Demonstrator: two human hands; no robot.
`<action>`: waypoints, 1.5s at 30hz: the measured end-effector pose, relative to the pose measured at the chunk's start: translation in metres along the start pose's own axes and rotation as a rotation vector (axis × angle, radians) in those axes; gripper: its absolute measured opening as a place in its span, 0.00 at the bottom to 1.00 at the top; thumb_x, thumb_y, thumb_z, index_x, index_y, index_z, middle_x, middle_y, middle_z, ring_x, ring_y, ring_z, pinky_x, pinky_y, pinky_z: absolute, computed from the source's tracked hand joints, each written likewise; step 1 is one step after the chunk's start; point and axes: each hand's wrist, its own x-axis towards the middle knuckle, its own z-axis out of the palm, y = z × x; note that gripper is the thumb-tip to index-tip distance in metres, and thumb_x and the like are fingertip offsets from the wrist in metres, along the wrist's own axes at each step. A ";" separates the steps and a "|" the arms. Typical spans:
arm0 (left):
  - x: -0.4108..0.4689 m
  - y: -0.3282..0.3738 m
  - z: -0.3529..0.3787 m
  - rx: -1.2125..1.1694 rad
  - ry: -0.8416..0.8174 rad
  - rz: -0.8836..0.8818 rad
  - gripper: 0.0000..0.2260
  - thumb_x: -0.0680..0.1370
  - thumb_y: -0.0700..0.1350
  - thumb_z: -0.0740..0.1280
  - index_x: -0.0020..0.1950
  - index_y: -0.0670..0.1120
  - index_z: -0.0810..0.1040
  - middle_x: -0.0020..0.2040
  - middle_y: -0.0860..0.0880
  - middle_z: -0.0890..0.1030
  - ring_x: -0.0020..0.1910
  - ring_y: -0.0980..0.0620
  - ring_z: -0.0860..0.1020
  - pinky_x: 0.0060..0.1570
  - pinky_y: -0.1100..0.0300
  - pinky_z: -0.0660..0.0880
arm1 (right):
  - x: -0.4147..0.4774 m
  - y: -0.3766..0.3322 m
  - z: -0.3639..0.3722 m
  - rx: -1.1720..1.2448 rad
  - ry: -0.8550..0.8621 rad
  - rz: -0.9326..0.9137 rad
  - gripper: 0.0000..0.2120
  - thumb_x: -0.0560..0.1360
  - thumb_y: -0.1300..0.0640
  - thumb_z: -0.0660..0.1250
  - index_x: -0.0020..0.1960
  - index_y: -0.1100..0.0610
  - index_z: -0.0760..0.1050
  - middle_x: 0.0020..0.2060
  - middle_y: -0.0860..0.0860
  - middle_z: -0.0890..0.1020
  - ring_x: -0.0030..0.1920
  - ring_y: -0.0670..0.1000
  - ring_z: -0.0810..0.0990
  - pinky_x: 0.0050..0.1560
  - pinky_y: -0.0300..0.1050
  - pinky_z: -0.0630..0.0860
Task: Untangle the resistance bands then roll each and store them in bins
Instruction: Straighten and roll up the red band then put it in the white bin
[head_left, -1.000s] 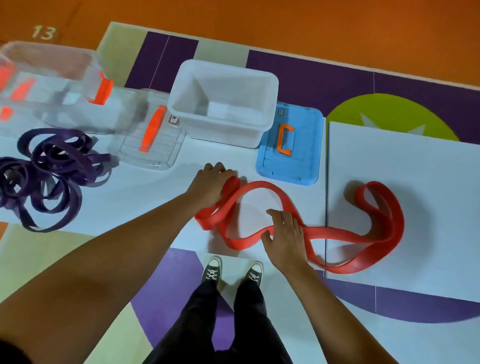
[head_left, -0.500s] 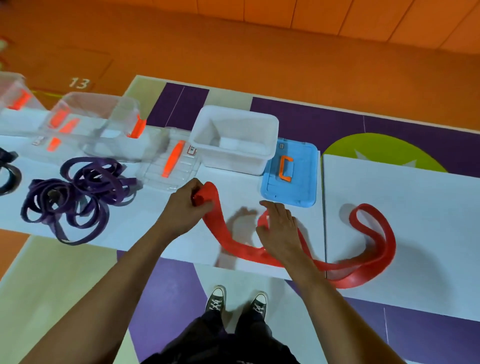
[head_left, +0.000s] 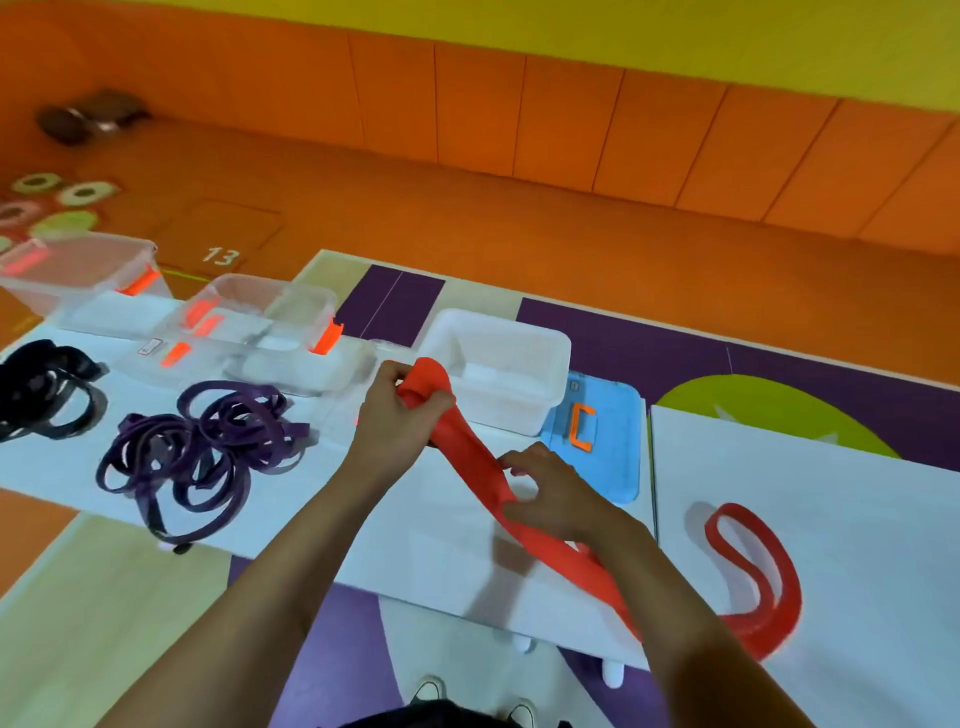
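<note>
Our left hand (head_left: 400, 415) is clenched around the bunched top end of the red resistance band (head_left: 470, 460), holding it up just in front of the white bin (head_left: 519, 402). Our right hand (head_left: 550, 493) pinches the same strap lower down, thumb and fingers curled about its flat width. From there the band slopes down to the near right, passes beneath our right forearm and ends in a loose loop lying on the tabletop (head_left: 857, 493) at the right. We read the band as light, soft and floppy: it drapes and folds under its own weight, so it will not hold a shape unless pinned. Being rubbery, it should grip the skin rather than slide. It will likely stretch and spring back if pulled hard, so we judge gentle tension best. For rolling, the sensible hold is the end in the left hand, flattened between thumb and fingers, while the right hand feeds the strap in flat and takes out twists. A roll let go loosely would probably unwind. The white bin stands open, its blue lid (head_left: 608, 457) just to its right, and looks the nearest place to store the roll. The tangled purple bands (head_left: 208, 447) and a black band (head_left: 47, 389) lie on the tabletop to the left, near the clear bins (head_left: 311, 306), not yet rolled.
</note>
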 end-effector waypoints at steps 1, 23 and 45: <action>-0.001 0.004 0.001 -0.006 -0.007 0.022 0.15 0.72 0.45 0.74 0.56 0.50 0.75 0.49 0.49 0.83 0.46 0.51 0.83 0.45 0.49 0.83 | -0.001 -0.001 -0.003 -0.001 0.045 -0.021 0.20 0.72 0.46 0.69 0.63 0.40 0.74 0.56 0.44 0.74 0.61 0.48 0.74 0.66 0.52 0.70; -0.015 0.046 0.005 0.227 -0.186 0.212 0.13 0.78 0.55 0.70 0.41 0.47 0.80 0.29 0.50 0.71 0.25 0.52 0.71 0.24 0.57 0.71 | -0.003 -0.012 -0.029 0.107 -0.102 -0.008 0.23 0.69 0.52 0.70 0.58 0.31 0.71 0.55 0.36 0.79 0.44 0.44 0.81 0.48 0.41 0.79; 0.012 0.005 0.006 0.201 -0.175 0.231 0.11 0.75 0.41 0.73 0.54 0.51 0.76 0.49 0.55 0.78 0.41 0.52 0.79 0.42 0.56 0.76 | -0.065 0.040 -0.034 -0.174 -0.286 0.394 0.35 0.65 0.31 0.74 0.67 0.42 0.70 0.62 0.44 0.76 0.61 0.51 0.77 0.61 0.50 0.76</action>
